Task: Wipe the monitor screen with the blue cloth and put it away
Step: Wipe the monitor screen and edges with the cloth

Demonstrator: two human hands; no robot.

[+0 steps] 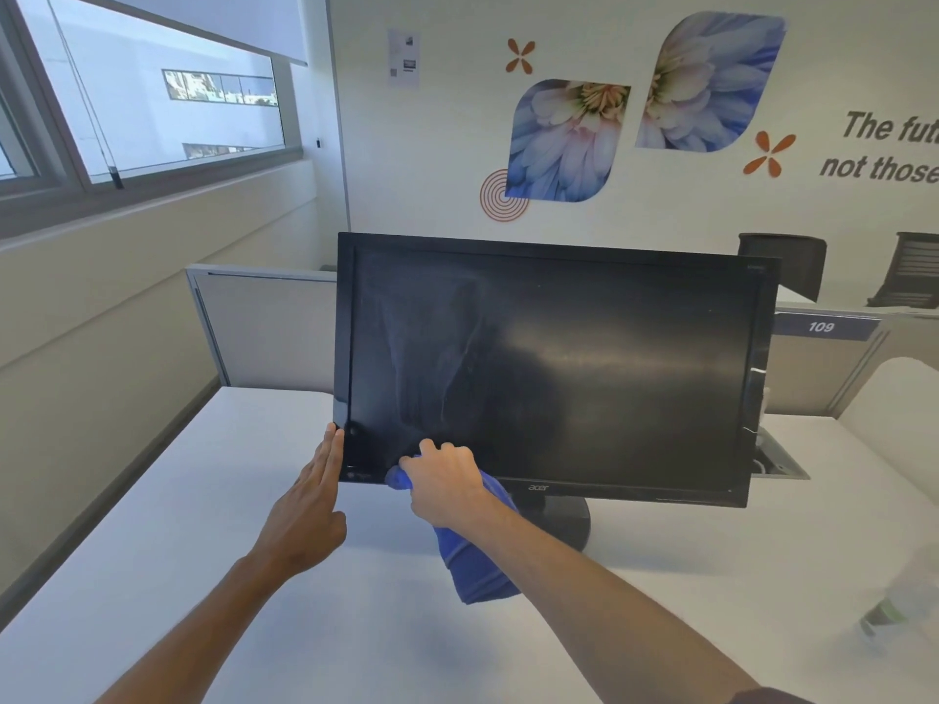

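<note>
At far left we see a window (pixel 152 94) above the white desk (pixel 203 500) and a grey partition panel (pixel 264 327) behind it. Our left hand (pixel 310 505) lies with fingers straight and together, its tips touching the lower left edge of the black monitor (pixel 554 368), which stands on its round base (pixel 564 520) in the middle of the desk. Just beside it, our right hand (pixel 444 482) is clamped on the blue cloth (pixel 475 566), pressing it to the screen's lower left corner; the cloth's loose end hangs below the wrist. Streaks mark the screen's left part. At far right stands a blurred clear bottle (pixel 902 607).
</note>
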